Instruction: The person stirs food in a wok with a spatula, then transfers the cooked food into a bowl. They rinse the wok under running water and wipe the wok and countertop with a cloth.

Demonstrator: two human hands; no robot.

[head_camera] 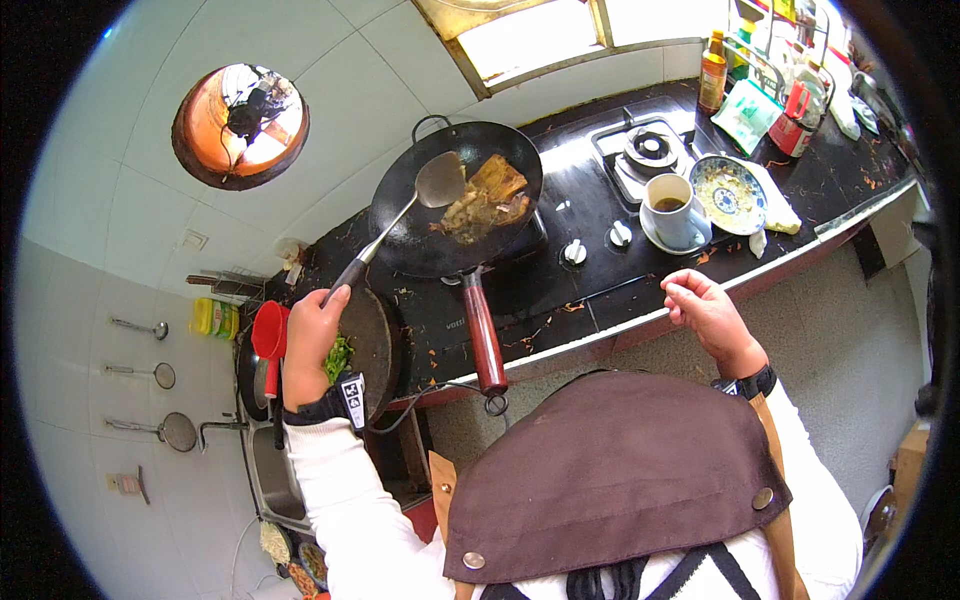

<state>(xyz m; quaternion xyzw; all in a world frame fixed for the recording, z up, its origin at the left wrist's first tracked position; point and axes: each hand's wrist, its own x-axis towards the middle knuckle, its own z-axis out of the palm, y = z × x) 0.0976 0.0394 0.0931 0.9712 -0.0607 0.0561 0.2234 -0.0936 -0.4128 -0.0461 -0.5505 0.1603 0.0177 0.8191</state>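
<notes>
My left hand (313,330) grips the dark handle of a metal wok spatula (441,180), whose blade is over the left part of a black wok (405,232). Browned pieces of food, probably fish (491,196), lie in the wok beside the blade. The wok sits over the left burner, its reddish wooden handle (484,330) pointing towards me. My right hand (701,307) hovers off the counter's front edge with fingers curled and nothing visible in it. Nearest to it stands a white mug (679,229) of dark liquid, beside a blue-patterned plate (727,196) with food residue.
A bare gas burner (651,150) lies right of the wok, with bottles such as a sauce bottle (712,75) at the back right. On the left are a round chopping board (379,337), green leaves (337,356), a red plastic scoop (270,330) and a sink (277,472).
</notes>
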